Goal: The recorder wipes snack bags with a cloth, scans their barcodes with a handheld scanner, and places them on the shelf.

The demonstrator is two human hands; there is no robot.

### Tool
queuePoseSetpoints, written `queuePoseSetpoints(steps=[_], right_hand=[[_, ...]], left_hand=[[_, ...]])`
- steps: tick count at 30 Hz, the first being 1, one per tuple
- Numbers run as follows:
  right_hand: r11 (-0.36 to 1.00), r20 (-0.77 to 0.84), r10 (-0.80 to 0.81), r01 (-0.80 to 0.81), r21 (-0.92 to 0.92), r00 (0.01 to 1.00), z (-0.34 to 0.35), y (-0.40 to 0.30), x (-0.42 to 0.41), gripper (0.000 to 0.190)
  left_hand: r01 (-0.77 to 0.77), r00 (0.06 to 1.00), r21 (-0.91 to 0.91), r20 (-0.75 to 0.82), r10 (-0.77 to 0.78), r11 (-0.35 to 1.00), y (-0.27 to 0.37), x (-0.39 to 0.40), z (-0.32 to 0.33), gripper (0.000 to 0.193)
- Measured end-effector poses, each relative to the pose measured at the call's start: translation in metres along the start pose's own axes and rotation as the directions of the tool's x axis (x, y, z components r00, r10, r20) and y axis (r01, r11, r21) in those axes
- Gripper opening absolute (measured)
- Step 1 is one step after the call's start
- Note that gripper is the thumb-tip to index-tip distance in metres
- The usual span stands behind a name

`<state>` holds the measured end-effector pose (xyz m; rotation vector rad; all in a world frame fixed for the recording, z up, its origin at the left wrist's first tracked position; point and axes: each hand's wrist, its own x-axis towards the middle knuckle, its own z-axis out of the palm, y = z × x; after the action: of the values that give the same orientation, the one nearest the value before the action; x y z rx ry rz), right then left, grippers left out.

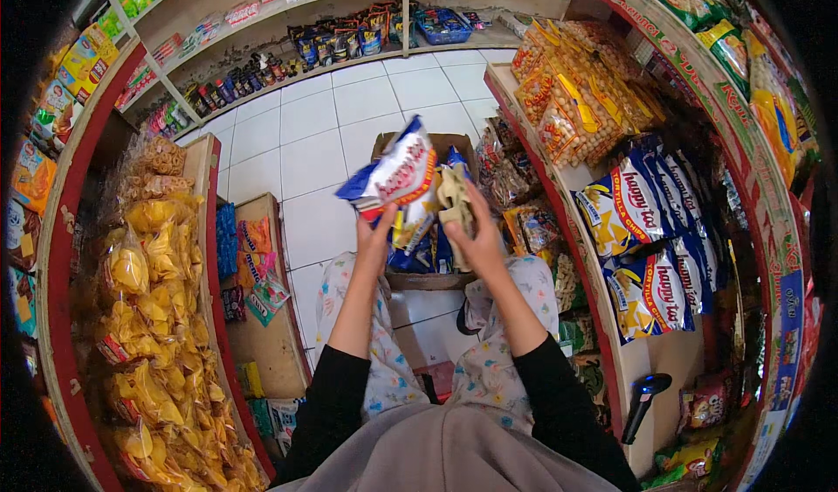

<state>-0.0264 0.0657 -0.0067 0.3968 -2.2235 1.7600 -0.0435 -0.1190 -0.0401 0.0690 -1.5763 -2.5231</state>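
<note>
Between my knees stands a cardboard box [419, 282] with several blue snack bags [429, 250] in it. Over the box, my left hand [374, 238] grips a white and blue Happy Tos tortilla chips bag [406, 168] by its lower edge, tilting it. My right hand [481, 236] is closed around a crumpled beige item [453, 198], which looks like a cloth. That item is close to the bag's right side; whether they touch I cannot tell.
To the right, a shelf holds upright Happy Tos bags [638, 204], orange snack packs [569, 92] and a black handheld device [645, 403]. Bagged yellow chips [157, 289] fill the left shelf. Candy packs [255, 250] lie on a low wooden shelf. White floor tiles [314, 164] stretch ahead to the back shelves [262, 17].
</note>
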Motion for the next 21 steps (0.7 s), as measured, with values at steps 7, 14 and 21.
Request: queuePoseSetpoints(steps=[7, 14, 21], right_hand=[[0.984, 0.022, -0.012, 0.008, 0.176, 1.000, 0.032, 0.011, -0.002, 0.095], [0.888, -0.179, 0.330, -0.240, 0.392, 0.927, -0.002, 0.011, 0.019, 0.041], [0.718, 0.279, 0.416, -0.501, 0.484, 0.866, -0.031, -0.006, 0.007, 0.052]], left_hand=[[0.031, 0.912, 0.094, 0.405, -0.067, 0.995, -0.005, -0.014, 0.035, 0.078], [-0.213, 0.941, 0.309, 0.321, 0.109, 0.927, 0.006, -0.001, 0.028, 0.067], [-0.105, 0.962, 0.288, 0.272, 0.024, 0.952, 0.021, 0.007, 0.003, 0.071]])
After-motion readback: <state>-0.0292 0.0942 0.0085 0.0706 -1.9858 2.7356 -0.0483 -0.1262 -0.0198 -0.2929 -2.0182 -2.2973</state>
